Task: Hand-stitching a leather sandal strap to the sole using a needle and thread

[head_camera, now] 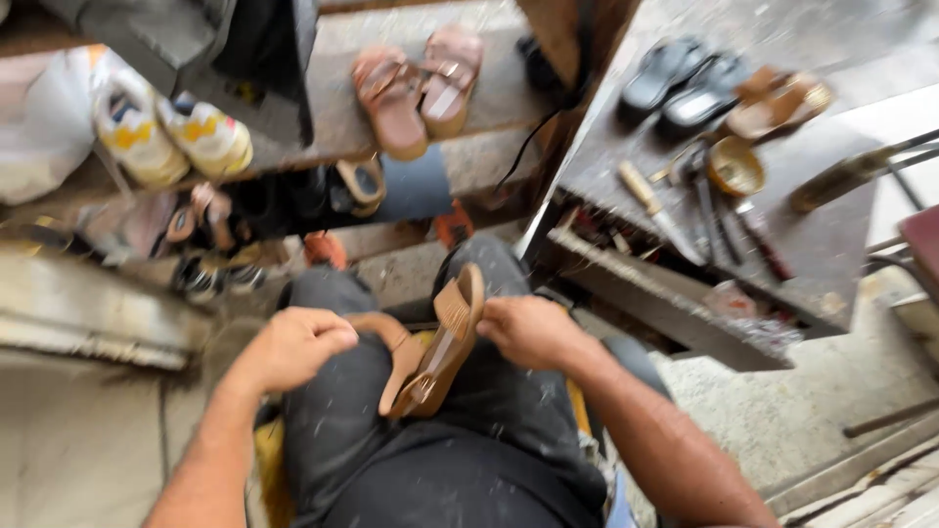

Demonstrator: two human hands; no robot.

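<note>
A person sits with a tan sandal resting on edge across the lap, over dark trousers, and the sandal serves as the landmark here. The left hand lies just left of the sandal, its fingers curled around the strap end; its grip looks pressed together on that strap, though the fingertips are hidden under the hand. The right hand touches the sandal's upper right edge, fingers folded against the sole near the heel; whether that grip pinches the sole or only steadies it cannot be told from this blurred view.

Well above the sandal, a pair of brown sandals sits on a stone shelf. Far to the upper left of the sandal, white and yellow sports shoes lie on a lower ledge. To the upper right, a grey bench carries a pair of black sandals, a small round brass tin and a knife with a pale handle.

The work in hand seems to be holding the sandal firm while the strap is handled. To do it well, the right hand should brace the sole squarely against the thigh so that it cannot twist, while the left pulls the strap in line with its seat rather than sideways, which could tear the joint. Keeping the sandal on edge, low on the lap, gives both hands a steady base.
</note>
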